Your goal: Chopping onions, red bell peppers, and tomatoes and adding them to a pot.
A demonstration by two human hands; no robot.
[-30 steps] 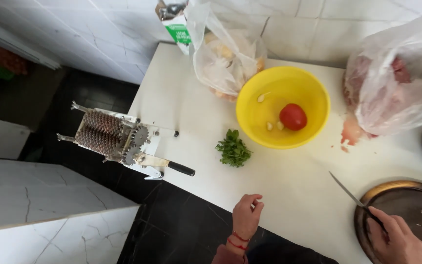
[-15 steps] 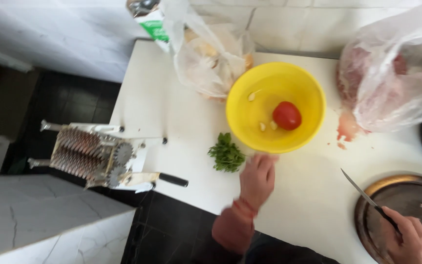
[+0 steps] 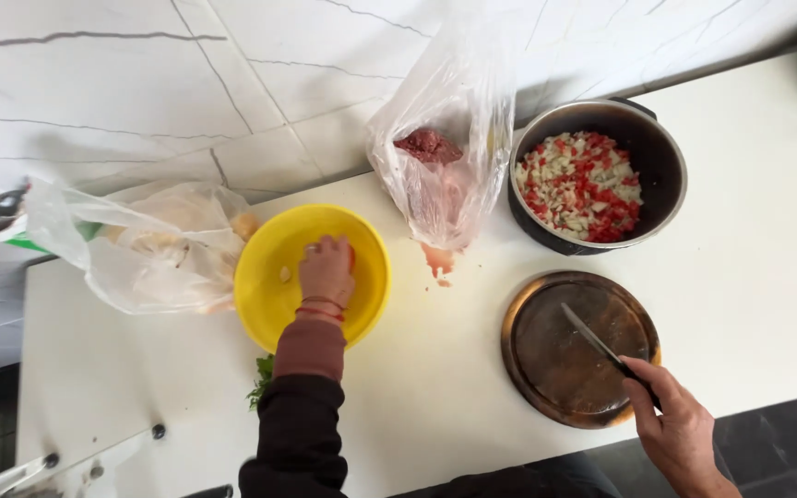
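Yellow bowl [image 3: 269, 267] on the white counter [image 3: 767, 231], with the left hand [image 3: 327, 269] inside it.

Fingers of the left hand curl down into the bowl, over something red that they mostly hide, so I cannot tell if they grip it. A small pale piece lies in the bowl just beside the hand. The right hand [image 3: 680, 432] is closed around the dark handle of a knife [image 3: 592, 339], and the blade lies across a round brown board [image 3: 546, 369]. Behind the board stands a metal pot [image 3: 666, 161] full of chopped red and white bits. Between the pot and the bowl leans a clear bag of pink meat [image 3: 435, 175]. Another plastic bag [image 3: 131, 244] lies left of the bowl, touching it. Green herbs [image 3: 258, 380] peek out beside the dark sleeve.
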